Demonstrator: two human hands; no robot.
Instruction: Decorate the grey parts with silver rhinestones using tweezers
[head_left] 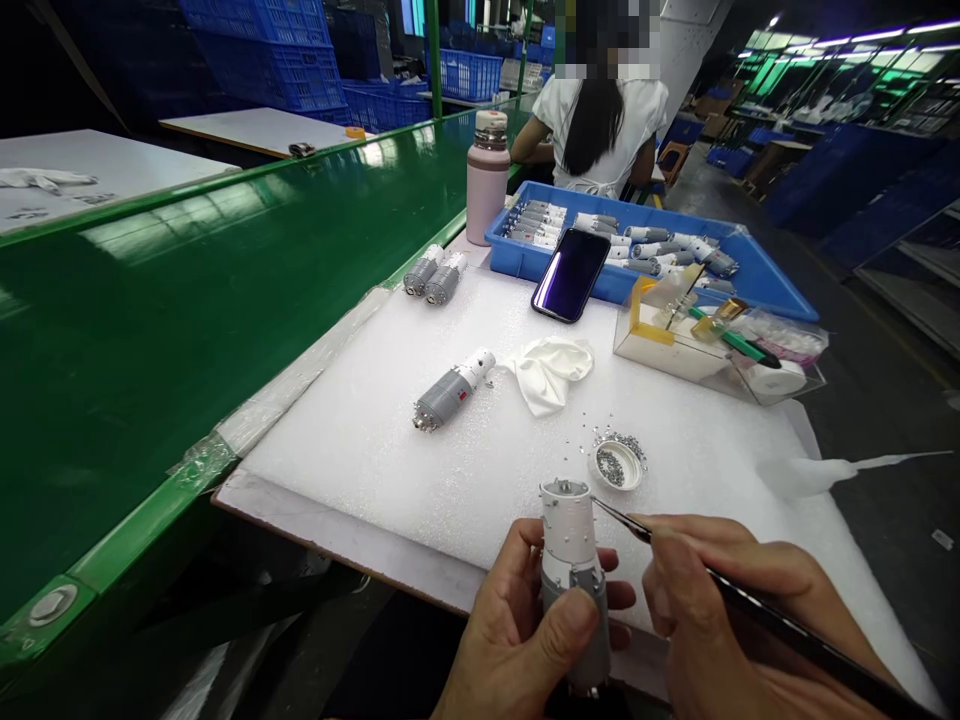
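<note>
My left hand (pixel 517 630) grips an upright grey-and-white cylindrical gear motor (pixel 568 540), with the thumb across its grey lower half. My right hand (pixel 720 610) pinches slim black tweezers (pixel 810 640), their metal tip close to the motor's white upper part. Several tiny silver parts fill a small white cap (pixel 619 465) on the white foam pad (pixel 375 470), and a few lie scattered around it. Farther off on the pad lies a similar motor (pixel 450 392), next to a crumpled white cloth (pixel 547 372).
A blue tray (pixel 637 225) holds several motors behind the pad, beside a black phone (pixel 571 275) and a clear plastic box (pixel 675 345). Two grey motors (pixel 435 275) and a pink bottle (pixel 487 178) stand nearby. A green bench (pixel 187 300) runs left; a seated person (pixel 600 130) is beyond.
</note>
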